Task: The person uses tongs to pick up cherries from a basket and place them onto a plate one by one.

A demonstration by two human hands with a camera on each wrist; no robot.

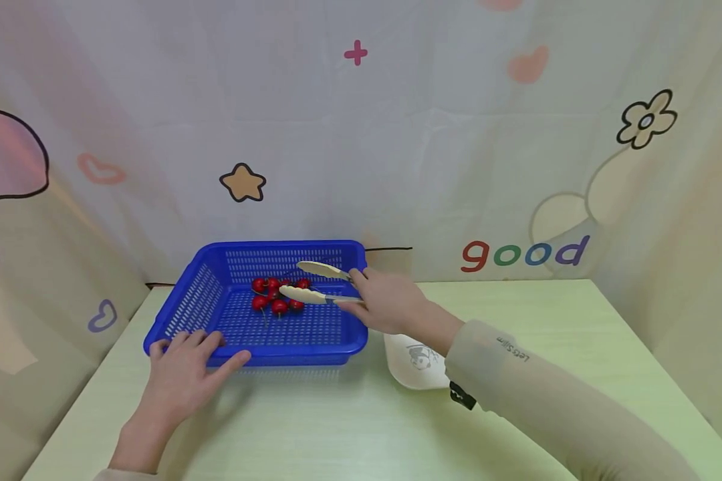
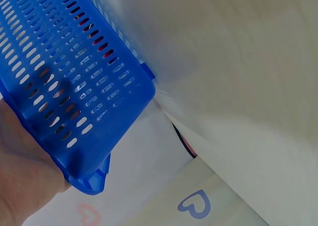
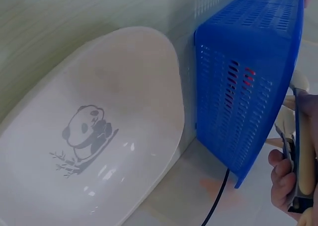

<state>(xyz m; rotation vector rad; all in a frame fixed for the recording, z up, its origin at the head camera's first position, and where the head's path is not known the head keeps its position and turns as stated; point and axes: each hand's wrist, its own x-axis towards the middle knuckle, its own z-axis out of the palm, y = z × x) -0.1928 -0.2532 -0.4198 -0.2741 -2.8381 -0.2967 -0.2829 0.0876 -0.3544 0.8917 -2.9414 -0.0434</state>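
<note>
My right hand (image 1: 391, 300) grips a pair of tongs (image 1: 321, 270) with pale, scalloped tips. The tongs' arms are spread apart above the right part of a blue plastic basket (image 1: 327, 350). Several red cherries (image 1: 279, 307) with stems lie in a cluster on the basket's floor, some partly hidden by the lower tong tip. With its fingers over the rim, my left hand (image 1: 183, 374) holds the basket's front left corner. Through the slots in the left wrist view, finger shapes show dark behind the basket wall (image 2: 107, 131).
A white dish (image 3: 144, 62) with a grey panda print stands right of the basket, partly under my right forearm in the head view. The pale green table (image 1: 313, 427) meets a printed curtain (image 1: 421, 174) at the back and sides.
</note>
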